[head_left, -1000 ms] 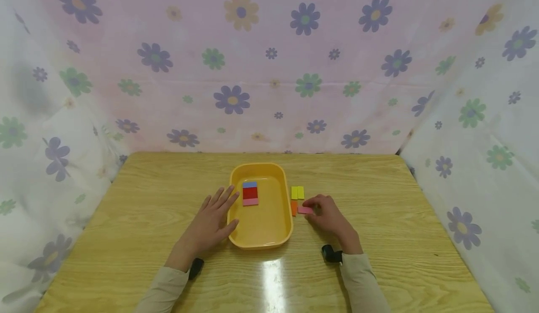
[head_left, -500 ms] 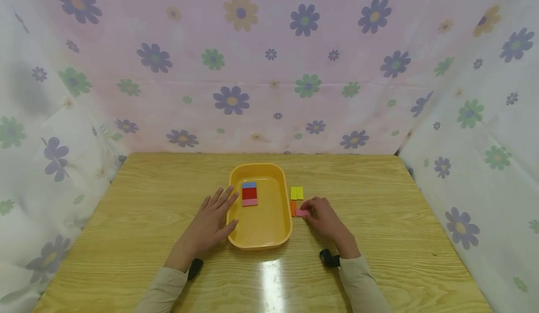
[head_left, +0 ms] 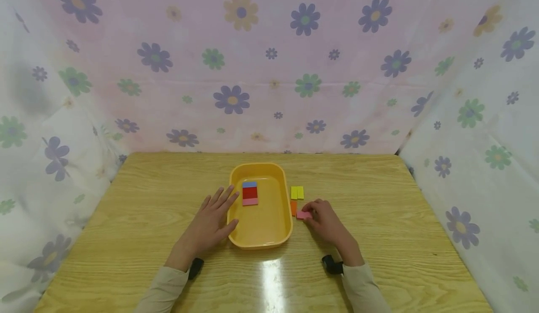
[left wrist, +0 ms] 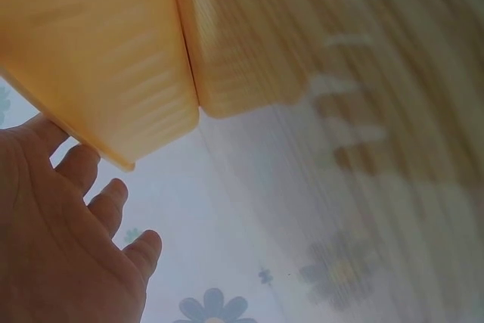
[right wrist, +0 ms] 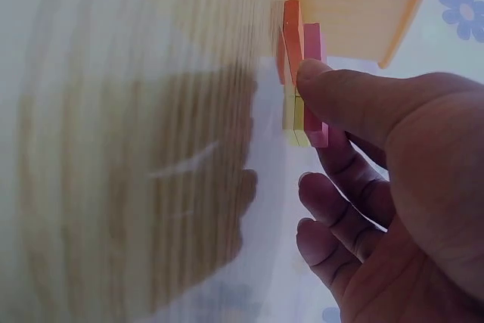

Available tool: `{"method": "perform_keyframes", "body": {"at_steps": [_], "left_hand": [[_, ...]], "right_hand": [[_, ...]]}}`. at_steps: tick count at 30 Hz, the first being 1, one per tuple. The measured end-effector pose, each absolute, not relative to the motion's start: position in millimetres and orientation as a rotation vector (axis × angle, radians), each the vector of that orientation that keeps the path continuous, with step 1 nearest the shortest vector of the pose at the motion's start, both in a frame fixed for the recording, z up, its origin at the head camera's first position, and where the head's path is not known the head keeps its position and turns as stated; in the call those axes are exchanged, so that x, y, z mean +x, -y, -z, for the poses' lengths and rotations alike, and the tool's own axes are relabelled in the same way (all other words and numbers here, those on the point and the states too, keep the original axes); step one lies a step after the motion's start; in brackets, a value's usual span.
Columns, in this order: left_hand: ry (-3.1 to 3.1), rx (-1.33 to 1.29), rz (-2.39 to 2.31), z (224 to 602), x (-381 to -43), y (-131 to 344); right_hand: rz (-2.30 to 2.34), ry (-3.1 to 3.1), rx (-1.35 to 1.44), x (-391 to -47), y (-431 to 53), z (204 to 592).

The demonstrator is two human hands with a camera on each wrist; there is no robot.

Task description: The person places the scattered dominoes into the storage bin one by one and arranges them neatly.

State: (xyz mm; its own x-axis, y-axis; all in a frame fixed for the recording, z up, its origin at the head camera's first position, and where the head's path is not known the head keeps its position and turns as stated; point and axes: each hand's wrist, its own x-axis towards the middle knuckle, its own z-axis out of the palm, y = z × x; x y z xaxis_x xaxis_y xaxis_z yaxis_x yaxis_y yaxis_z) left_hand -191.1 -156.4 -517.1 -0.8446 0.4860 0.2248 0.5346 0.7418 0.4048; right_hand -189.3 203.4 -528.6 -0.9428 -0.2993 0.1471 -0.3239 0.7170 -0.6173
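The right hand (head_left: 327,220) pinches a pink block (head_left: 301,214) between its fingers, just outside the yellow tray (head_left: 265,226), well in from the worktop's (head_left: 417,243) right edge; the left hand (head_left: 206,226), fingers apart, touches the tray's left rim.

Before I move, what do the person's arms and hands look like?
The left hand and right hand are bare. The left sleeve and right sleeve are plain beige. A black gadget shows beside the left sleeve, another black gadget beside the right.

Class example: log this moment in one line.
left hand: touching yellow tray; right hand: pinching pink block; beside tray: orange block, yellow blocks; inside: blue, red, pink blocks
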Motion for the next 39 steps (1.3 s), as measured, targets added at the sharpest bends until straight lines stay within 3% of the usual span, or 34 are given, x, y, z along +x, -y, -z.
{"method": "perform_keyframes", "body": {"at_steps": [16, 39], "left_hand": [[2.819, -0.830, 0.710, 519.4, -191.7, 158.6], [2.828, -0.857, 0.707, 516.5, -191.4, 158.8]], "right_hand": [[-1.195, 2.870, 0.350, -171.7, -195.9, 524.2], [-1.958, 2.299, -0.169, -131.8, -176.2, 521.9]]}}
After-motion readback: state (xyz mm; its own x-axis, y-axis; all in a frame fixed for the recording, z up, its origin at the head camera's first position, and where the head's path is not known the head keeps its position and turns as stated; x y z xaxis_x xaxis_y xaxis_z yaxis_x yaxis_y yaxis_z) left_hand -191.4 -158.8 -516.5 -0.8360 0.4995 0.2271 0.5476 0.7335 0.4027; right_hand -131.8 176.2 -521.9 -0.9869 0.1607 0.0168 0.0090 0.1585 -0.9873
